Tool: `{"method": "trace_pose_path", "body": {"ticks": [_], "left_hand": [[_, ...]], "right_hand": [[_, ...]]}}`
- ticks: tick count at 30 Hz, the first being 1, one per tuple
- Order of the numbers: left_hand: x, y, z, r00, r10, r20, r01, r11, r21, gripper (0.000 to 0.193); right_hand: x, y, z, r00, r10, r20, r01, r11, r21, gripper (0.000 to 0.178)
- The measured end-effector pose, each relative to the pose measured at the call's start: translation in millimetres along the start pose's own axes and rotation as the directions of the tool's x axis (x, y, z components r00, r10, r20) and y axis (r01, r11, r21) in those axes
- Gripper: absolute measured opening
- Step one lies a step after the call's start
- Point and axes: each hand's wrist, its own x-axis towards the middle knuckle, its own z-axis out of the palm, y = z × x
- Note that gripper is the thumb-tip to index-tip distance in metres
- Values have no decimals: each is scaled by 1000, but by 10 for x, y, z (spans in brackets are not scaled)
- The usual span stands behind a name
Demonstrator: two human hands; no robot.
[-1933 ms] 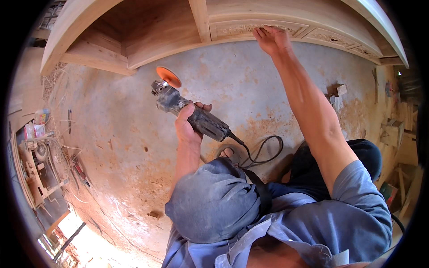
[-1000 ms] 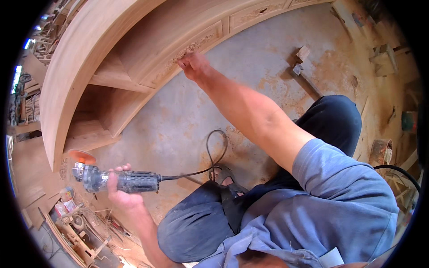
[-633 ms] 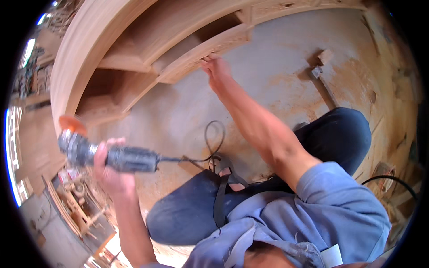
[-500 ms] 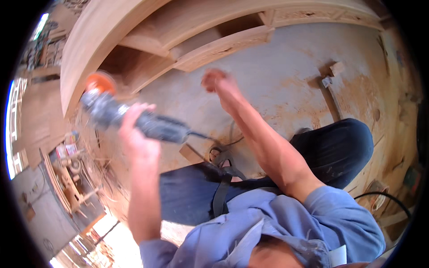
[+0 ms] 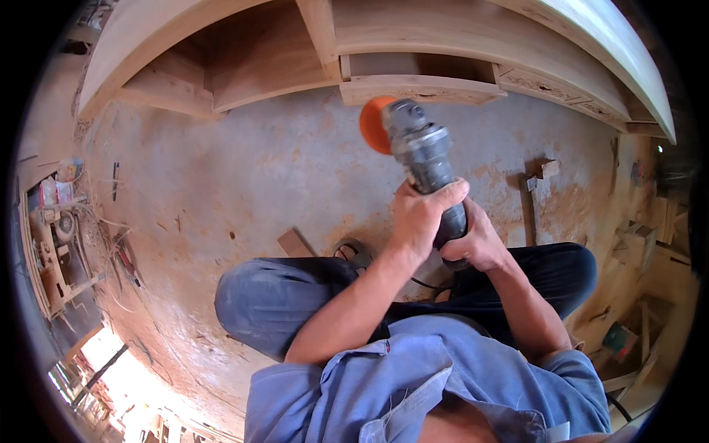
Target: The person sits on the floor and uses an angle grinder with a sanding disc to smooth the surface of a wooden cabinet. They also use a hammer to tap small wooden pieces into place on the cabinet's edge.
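An angle grinder with a dark grey body and an orange disc is held up over the floor between my knees and the wooden furniture. My left hand wraps the middle of its body, thumb across the top. Farther back, my right hand grips the rear of the handle. The disc's upper edge overlaps the front of an open drawer in this view; whether they touch I cannot tell. A dark cord runs from the grinder's rear down by my legs.
Ahead spans a long unfinished wooden cabinet with open compartments and carved drawer fronts. A wood block lies by my foot. Toward the right is a hammer-like tool beside a small block. Red-handled pliers and a wooden tray of tools are left.
The grinder has come from the far left to the middle, its disc now away from the cabinet's side. My right hand, free before, has joined my left on it. The view has turned rightward.
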Motion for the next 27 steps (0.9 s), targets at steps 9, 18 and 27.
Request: {"method": "trace_pose_path", "body": {"ticks": [9, 18, 27], "left_hand": [[567, 471, -206, 998, 59, 33, -59, 998, -12, 25], [947, 487, -398, 998, 35, 49, -22, 970, -243, 19], [1001, 456, -457, 999, 41, 17, -36, 976, -215, 20]], "right_hand": [[657, -496, 224, 1000, 6, 9, -6, 999, -32, 53], [1071, -485, 249, 999, -42, 9, 43, 992, -117, 70], [1133, -461, 272, 998, -58, 23, 61, 990, -128, 54]]}}
